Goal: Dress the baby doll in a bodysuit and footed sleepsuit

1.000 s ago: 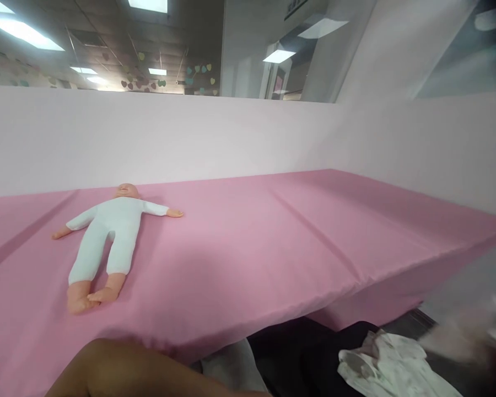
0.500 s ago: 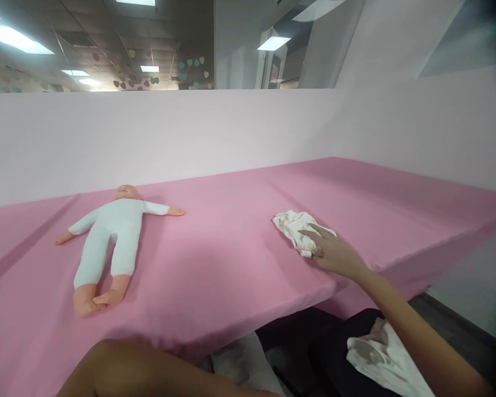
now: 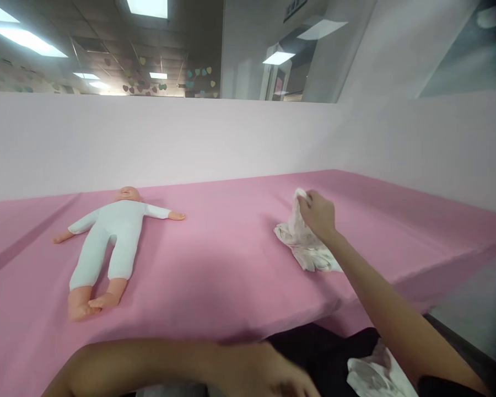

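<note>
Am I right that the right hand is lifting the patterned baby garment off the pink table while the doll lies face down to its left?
Not quite: the head view shows the doll lying face up, not face down. The rest holds: the right hand pinches the baby garment up from the pink table.

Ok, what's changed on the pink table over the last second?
The right hand came up from the lap, laid a crumpled white garment on the pink table, and now pinches its top edge, lifting it. The left hand has slid rightward along the near edge. The doll lies where it was; another white cloth stays on the lap.
</note>
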Motion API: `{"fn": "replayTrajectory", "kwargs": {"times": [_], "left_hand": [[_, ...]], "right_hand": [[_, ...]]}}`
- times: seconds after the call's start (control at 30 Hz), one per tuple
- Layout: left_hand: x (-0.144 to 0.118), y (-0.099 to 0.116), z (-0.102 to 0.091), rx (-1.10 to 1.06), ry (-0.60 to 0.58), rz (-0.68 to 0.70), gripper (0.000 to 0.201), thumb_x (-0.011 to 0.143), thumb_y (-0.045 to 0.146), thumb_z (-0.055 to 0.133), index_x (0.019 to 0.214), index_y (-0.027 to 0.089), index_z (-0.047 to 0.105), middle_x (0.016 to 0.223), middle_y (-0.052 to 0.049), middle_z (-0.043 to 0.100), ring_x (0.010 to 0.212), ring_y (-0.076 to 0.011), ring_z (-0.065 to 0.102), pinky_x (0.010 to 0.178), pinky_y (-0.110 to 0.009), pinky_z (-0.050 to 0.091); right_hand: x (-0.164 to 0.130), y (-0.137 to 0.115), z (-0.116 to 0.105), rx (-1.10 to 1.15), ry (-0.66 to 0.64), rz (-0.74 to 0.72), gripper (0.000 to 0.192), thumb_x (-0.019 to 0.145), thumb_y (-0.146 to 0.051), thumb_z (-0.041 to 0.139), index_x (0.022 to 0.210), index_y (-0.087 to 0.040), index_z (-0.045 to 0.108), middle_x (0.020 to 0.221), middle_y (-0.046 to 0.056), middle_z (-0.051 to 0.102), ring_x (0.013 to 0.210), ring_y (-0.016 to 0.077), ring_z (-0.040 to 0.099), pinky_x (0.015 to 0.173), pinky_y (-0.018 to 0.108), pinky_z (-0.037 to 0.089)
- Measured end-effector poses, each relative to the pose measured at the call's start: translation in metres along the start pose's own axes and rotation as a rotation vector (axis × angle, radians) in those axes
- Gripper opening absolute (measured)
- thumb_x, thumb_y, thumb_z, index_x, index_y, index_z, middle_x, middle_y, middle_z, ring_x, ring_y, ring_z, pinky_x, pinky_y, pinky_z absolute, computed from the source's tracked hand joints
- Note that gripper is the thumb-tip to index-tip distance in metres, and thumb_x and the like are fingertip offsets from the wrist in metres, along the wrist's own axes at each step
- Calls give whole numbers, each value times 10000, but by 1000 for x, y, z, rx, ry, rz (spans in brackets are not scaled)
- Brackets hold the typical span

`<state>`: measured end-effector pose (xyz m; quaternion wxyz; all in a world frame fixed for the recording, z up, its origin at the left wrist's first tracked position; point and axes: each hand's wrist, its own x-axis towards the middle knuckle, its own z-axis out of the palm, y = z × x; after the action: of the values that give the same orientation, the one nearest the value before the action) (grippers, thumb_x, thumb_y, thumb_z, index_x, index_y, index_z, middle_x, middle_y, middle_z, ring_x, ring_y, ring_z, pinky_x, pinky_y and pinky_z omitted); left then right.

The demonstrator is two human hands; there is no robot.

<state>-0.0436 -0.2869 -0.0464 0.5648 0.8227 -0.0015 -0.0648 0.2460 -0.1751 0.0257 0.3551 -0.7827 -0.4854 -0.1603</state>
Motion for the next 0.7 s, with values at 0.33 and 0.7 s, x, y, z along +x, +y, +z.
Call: {"fn": "replayTrajectory", "kwargs": {"times": [0.33,0.7], "left_hand": [[-92,65,-155,412,1545,220,263,841,328,533,1071,217,600,1207,-69,587,1117,-211,534,951,-357,431],[-136,76,-173,241,1319,38,502,768,416,629,1209,192,544,910,-50,645,766,-167,621,666,-283,490]], "right_hand": [[22,-199,-48,1148,18,-623,361,855,-585,522,891,-227,545,739,-1,521,715,156,557,629,282,452],[-28,-247,20,1430,-263,-532,398,812,-634,546,930,-255,579,802,10,599,771,163,587,627,277,480]]}}
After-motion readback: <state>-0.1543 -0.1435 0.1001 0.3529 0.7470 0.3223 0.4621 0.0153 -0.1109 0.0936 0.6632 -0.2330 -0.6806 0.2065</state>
